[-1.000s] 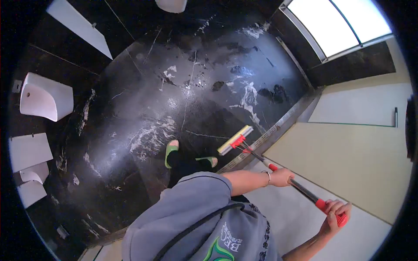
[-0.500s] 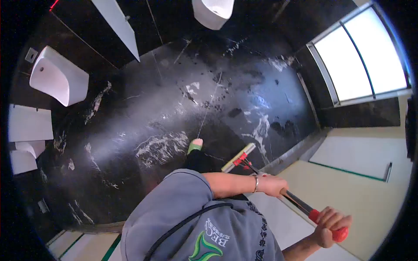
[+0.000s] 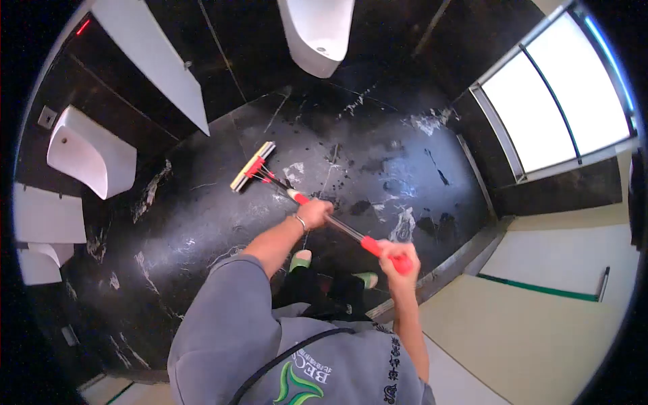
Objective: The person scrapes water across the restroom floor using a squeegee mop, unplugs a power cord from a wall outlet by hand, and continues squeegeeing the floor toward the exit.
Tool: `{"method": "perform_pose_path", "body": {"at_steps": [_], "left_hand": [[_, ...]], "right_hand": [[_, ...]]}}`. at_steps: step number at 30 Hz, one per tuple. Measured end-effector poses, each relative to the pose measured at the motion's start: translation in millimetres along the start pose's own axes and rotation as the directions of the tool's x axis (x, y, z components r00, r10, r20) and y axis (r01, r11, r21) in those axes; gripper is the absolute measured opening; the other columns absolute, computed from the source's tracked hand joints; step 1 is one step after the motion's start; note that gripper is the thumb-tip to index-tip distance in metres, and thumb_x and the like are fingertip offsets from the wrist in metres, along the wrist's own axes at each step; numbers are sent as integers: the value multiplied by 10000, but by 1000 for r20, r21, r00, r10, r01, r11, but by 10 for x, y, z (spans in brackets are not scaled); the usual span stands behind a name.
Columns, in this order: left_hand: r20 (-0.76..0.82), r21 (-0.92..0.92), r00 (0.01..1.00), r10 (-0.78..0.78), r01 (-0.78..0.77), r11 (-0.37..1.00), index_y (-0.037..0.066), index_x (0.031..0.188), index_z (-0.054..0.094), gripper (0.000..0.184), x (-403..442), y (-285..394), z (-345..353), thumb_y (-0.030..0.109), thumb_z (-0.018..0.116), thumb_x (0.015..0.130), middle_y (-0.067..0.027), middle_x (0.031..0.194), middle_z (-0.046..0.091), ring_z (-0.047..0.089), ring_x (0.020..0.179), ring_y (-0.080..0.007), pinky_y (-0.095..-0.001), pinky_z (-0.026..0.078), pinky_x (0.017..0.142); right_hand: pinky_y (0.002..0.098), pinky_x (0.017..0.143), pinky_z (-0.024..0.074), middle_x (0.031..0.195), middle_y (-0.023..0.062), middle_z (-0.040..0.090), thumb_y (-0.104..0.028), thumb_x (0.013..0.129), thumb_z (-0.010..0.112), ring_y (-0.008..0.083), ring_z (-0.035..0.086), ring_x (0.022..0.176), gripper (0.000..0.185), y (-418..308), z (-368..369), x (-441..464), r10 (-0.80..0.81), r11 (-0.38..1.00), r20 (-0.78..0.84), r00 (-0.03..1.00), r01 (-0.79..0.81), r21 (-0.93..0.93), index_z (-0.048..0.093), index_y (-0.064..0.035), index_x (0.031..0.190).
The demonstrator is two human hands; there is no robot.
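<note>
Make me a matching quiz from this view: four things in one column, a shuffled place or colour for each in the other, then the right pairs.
Column one:
1. Mop head
2. Left hand
3. Right hand
4. Slippers

Column two:
A. Around the red grip at the end of the pole
B. Green
C. Yellow and red
D. Around the pole, partway along

Right pairs: 1-C, 2-D, 3-A, 4-B

Red-and-yellow mop [image 3: 302, 198], black white-veined floor [image 3: 209, 226], grey shirt [image 3: 223, 317]
</note>
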State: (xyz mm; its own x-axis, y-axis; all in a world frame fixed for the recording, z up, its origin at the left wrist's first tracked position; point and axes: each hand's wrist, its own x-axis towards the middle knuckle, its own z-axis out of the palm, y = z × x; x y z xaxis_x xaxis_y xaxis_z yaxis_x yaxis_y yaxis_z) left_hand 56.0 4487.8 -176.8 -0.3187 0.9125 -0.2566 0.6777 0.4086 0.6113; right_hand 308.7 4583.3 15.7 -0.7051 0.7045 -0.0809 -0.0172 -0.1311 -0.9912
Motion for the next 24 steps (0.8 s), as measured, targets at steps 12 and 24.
{"method": "perform_pose_path", "body": {"at_steps": [12,24], "left_hand": [[97,-295,947,306,-266,918,160,973,649,269,1190,2575,1751,118,633,708,-144,842,668,643,827,-351,-453,502,713],[165,-733,818,551,-272,624,84,885,606,239,1350,5423,2835,233,734,747,-138,796,644,623,799,-325,-433,471,664]], "right_hand": [[439,961,400,839,50,548,22,768,647,214,561,921,265,-1095,-2624,-345,-1,990,-177,984,-23,-138,411,-94,802],[413,864,450,709,30,448,-104,699,684,183,484,741,335,-2496,-3753,-652,-114,905,-352,929,-49,-423,364,-108,797]]}}
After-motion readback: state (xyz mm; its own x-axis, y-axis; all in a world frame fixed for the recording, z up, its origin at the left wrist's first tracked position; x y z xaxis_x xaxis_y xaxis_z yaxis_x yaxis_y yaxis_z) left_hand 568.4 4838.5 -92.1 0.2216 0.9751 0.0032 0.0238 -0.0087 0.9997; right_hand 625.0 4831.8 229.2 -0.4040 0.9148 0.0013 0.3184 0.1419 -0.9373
